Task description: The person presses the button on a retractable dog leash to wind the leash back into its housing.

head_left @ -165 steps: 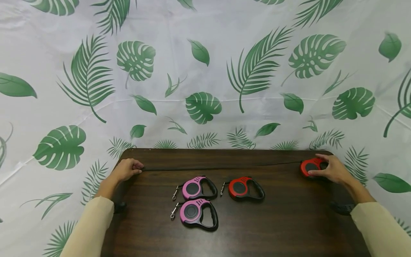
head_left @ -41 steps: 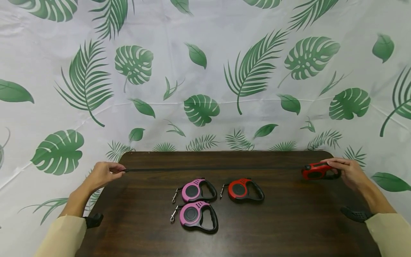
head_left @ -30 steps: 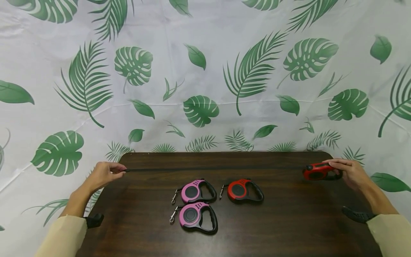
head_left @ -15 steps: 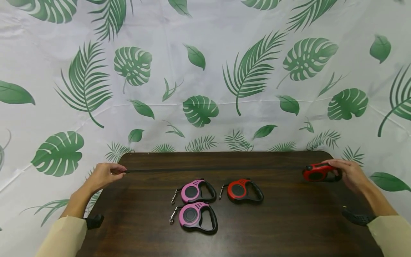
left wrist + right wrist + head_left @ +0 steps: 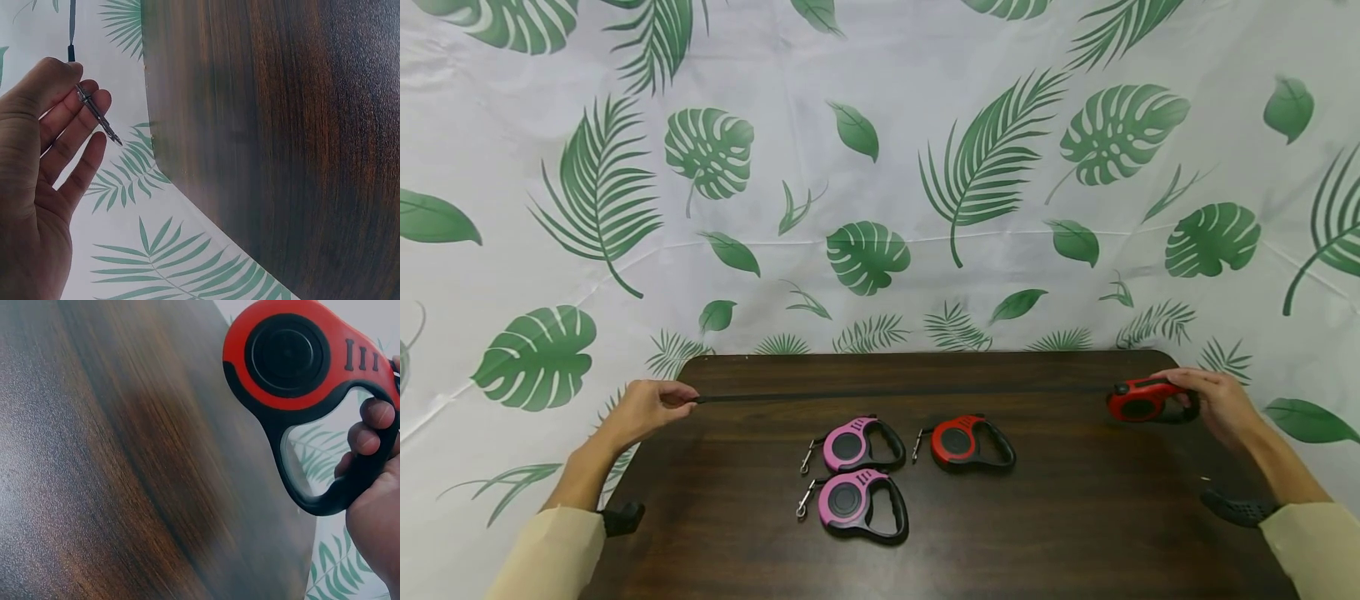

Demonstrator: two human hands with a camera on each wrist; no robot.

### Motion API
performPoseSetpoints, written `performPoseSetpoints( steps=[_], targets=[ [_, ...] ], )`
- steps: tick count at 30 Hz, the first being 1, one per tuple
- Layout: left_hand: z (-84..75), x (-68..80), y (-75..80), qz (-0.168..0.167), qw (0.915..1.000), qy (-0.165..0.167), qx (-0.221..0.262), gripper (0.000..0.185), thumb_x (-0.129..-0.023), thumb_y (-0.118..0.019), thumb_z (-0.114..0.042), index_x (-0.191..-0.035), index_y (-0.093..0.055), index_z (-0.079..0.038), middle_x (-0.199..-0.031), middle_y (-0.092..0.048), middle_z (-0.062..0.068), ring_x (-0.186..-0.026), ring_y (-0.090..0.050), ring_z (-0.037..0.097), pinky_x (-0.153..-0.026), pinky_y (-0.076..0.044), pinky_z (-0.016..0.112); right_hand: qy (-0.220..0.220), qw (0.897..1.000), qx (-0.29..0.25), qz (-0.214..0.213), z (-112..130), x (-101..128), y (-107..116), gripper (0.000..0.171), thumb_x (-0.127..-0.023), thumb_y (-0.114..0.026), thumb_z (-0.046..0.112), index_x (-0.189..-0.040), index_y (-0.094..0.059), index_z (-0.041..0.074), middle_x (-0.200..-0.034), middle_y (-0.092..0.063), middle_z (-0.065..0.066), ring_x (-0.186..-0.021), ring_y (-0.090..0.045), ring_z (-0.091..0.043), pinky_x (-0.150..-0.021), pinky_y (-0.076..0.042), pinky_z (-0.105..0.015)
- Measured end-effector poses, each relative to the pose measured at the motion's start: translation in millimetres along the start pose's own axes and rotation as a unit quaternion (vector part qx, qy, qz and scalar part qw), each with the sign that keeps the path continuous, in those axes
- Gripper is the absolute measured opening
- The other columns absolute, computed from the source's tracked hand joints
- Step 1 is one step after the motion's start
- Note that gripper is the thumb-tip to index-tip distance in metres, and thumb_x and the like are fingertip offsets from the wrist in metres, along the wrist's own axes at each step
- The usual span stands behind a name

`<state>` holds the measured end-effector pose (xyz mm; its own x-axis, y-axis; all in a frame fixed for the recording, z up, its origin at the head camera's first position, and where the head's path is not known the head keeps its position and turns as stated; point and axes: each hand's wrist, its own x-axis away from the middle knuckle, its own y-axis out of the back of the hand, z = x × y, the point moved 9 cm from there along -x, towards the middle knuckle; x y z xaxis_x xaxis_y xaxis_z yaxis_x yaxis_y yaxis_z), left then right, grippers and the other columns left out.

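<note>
Over a dark table [image 5: 1075, 533] before leaf-print cloth [image 5: 880, 167], left hand [image 5: 643, 408] pinches clip [image 5: 97, 115], right hand [image 5: 1221, 404] grips leash [image 5: 1142, 402].

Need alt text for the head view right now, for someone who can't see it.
A person stretches a black leash cord across a dark wooden table: the left hand pinches its end, the right hand grips a red retractable leash. Two pink leashes and another red one lie between.
</note>
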<state>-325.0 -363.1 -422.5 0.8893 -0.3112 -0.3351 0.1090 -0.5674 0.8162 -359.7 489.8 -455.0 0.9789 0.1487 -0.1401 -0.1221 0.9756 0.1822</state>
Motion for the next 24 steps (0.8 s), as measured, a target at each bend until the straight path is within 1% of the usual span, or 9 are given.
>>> performPoseSetpoints(
  steps=[4, 6, 11, 14, 18, 21, 24],
  targets=[
    [-4.4, -1.1, -0.8, -0.004, 0.9999, -0.01, 0.012, 0.013, -0.085, -0.081, 0.007, -0.097, -0.079, 0.004, -0.089, -0.079, 0.013, -0.075, -0.071, 0.004, -0.066, -0.057, 0.018, 0.011, 1.0, 0.021, -0.002, 1, -2, -1, 0.033, -0.113, -0.048, 0.01, -0.117, -0.08, 0.003, -0.105, -0.076, 0.015, -0.091, -0.05, -0.01, -0.074, -0.04, -0.027],
    [-6.6, -1.9, -1.2, -0.009, 0.9996, -0.018, 0.018, 0.012, -0.084, -0.081, 0.007, -0.096, -0.078, 0.004, -0.088, -0.078, 0.013, -0.075, -0.07, 0.003, -0.065, -0.057, 0.017, 0.016, 1.0, 0.019, -0.002, 1, -3, -2, 0.033, -0.113, -0.048, 0.01, -0.117, -0.08, 0.002, -0.108, -0.077, 0.015, -0.093, -0.05, -0.009, -0.075, -0.041, -0.026],
    [-10.6, -2.5, -1.8, -0.018, 0.9991, -0.031, 0.022, 0.012, -0.084, -0.082, 0.007, -0.095, -0.079, 0.003, -0.088, -0.079, 0.012, -0.075, -0.07, 0.001, -0.066, -0.055, 0.014, 0.031, 0.999, 0.003, 0.004, 4, -4, -7, 0.032, -0.112, -0.048, 0.006, -0.117, -0.079, -0.001, -0.111, -0.077, 0.014, -0.097, -0.055, -0.007, -0.077, -0.045, -0.021],
    [-12.1, -2.5, -1.8, -0.021, 0.9989, -0.036, 0.021, 0.013, -0.083, -0.082, 0.008, -0.095, -0.079, 0.002, -0.087, -0.079, 0.012, -0.075, -0.07, 0.001, -0.066, -0.056, 0.015, 0.035, 0.999, 0.005, 0.003, 7, -5, -10, 0.031, -0.112, -0.049, 0.006, -0.117, -0.079, -0.001, -0.111, -0.077, 0.014, -0.097, -0.056, -0.006, -0.077, -0.047, -0.02],
    [-15.6, -3.8, -0.9, -0.027, 0.9985, -0.046, 0.015, 0.013, -0.083, -0.082, 0.008, -0.094, -0.079, 0.002, -0.087, -0.079, 0.011, -0.075, -0.07, 0.001, -0.065, -0.058, 0.019, 0.039, 0.999, 0.019, -0.002, 12, -5, -16, 0.03, -0.112, -0.05, 0.008, -0.116, -0.079, 0.002, -0.107, -0.076, 0.014, -0.089, -0.053, -0.011, -0.073, -0.044, -0.024],
    [-18.5, -5.3, -1.1, -0.028, 0.9983, -0.05, 0.014, 0.014, -0.083, -0.082, 0.008, -0.094, -0.079, 0.001, -0.088, -0.079, 0.011, -0.075, -0.07, 0.001, -0.065, -0.058, 0.021, 0.05, 0.999, 0.01, -0.001, 16, -4, -20, 0.03, -0.112, -0.05, 0.007, -0.115, -0.079, 0.001, -0.105, -0.076, 0.011, -0.084, -0.051, -0.014, -0.071, -0.042, -0.027],
    [-19.7, -6.4, -2.9, -0.023, 0.9983, -0.049, 0.021, 0.014, -0.082, -0.082, 0.008, -0.094, -0.079, 0.001, -0.087, -0.079, 0.011, -0.075, -0.069, 0.001, -0.065, -0.059, 0.021, 0.057, 0.998, 0.001, 0.007, 19, -3, -25, 0.03, -0.111, -0.049, 0.004, -0.115, -0.078, -0.001, -0.107, -0.078, 0.01, -0.086, -0.053, -0.012, -0.071, -0.045, -0.027]
  ],
)
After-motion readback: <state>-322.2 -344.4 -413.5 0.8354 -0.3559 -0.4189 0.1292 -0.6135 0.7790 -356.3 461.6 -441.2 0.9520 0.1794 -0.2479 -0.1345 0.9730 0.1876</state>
